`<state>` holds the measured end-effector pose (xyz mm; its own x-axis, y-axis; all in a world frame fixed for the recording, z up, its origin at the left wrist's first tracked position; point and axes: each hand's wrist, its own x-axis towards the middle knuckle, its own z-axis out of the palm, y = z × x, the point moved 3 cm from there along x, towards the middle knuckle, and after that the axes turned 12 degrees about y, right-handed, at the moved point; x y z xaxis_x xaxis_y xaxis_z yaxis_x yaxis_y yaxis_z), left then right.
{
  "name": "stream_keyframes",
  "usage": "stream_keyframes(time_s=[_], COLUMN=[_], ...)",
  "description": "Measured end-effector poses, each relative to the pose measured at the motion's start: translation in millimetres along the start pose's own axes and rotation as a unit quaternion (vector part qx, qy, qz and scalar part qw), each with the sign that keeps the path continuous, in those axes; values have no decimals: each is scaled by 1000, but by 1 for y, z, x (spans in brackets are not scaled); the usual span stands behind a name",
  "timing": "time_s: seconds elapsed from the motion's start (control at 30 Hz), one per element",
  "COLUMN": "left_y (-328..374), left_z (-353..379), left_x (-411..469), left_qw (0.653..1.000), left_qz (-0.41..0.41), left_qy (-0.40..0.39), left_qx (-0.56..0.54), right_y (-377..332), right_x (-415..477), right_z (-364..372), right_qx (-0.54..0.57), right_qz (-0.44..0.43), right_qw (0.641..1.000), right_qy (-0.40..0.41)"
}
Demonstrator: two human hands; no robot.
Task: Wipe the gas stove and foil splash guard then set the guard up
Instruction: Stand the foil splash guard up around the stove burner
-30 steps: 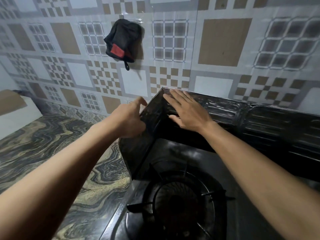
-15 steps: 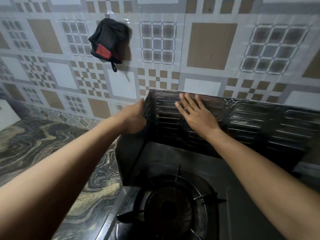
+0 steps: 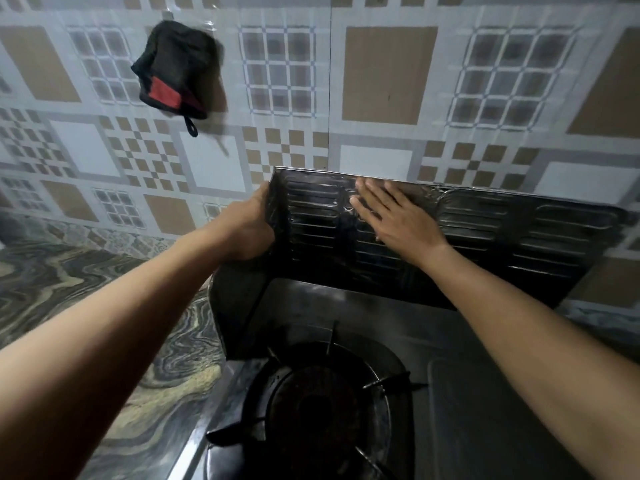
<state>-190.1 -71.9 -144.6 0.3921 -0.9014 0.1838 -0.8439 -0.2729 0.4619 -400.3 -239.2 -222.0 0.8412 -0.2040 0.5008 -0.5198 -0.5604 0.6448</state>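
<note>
The dark, ribbed foil splash guard (image 3: 502, 237) stands upright behind the gas stove (image 3: 460, 403), its back panel against the tiled wall and a side panel folded forward along the stove's left edge. My left hand (image 3: 247, 230) grips the guard at its left fold, fingers wrapped around the corner from outside. My right hand (image 3: 398, 220) lies flat on the inner face of the back panel, fingers spread and pointing up-left near the top edge. The stove's round burner and pan support (image 3: 322, 410) sit below, near the bottom of the view.
A black and red cloth (image 3: 173, 74) hangs on the patterned tile wall (image 3: 388, 74) up and to the left. A marbled countertop (image 3: 69, 296) stretches to the left of the stove.
The guard's back panel has been pushed from a forward lean to upright against the wall. Both hands went with it, and my right hand now presses higher, near the top edge.
</note>
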Motion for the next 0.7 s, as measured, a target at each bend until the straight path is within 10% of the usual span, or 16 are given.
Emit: stream_keyframes(time_s=[0.7], left_y=[8], left_z=[-3], left_x=[-7], left_qw=[960], left_qz=[7], left_qy=[6], left_qx=[279], right_y=[4], right_x=[-14], right_z=[-26], right_qx=[15], right_qz=[51], right_qw=[998], right_qy=[28])
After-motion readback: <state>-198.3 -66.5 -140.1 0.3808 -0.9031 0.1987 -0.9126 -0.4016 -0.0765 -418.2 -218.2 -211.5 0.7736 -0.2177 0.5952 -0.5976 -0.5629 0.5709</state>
